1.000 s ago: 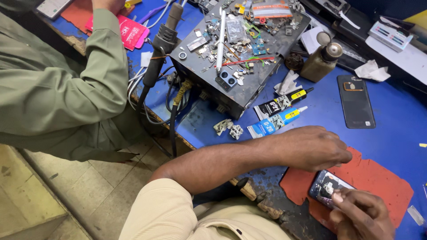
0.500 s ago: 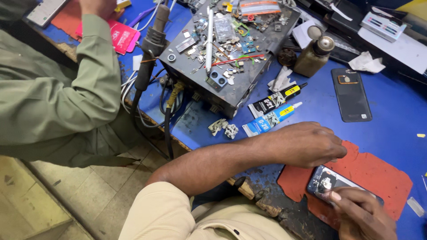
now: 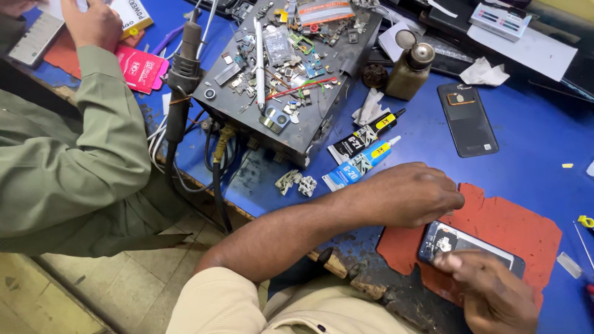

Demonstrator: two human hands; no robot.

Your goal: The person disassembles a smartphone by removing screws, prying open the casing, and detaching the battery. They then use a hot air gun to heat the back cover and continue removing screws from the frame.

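Near the front edge of the blue workbench (image 3: 526, 136), an opened smartphone (image 3: 461, 247) lies flat on a worn red mat (image 3: 513, 216), its back removed and its insides exposed. The right hand (image 3: 495, 294) rests on the phone's near edge, fingertips pressing down on it. The left hand (image 3: 411, 195) lies loosely curled, palm down, on the mat's far edge, gripping nothing. The phone looks light, stiff and fragile, best held by its long edges, away from the bare circuitry. A second phone (image 3: 467, 117), dark and whole, lies toward the back edge. Two glue tubes lie side by side at the middle, one black (image 3: 365, 137) and one blue (image 3: 362, 164). One brown pump bottle (image 3: 409, 71) stands behind them. One black repair station (image 3: 284, 74), strewn with small parts, sits to the left. At the left edge, another person's green sleeve (image 3: 80, 148) reaches across.
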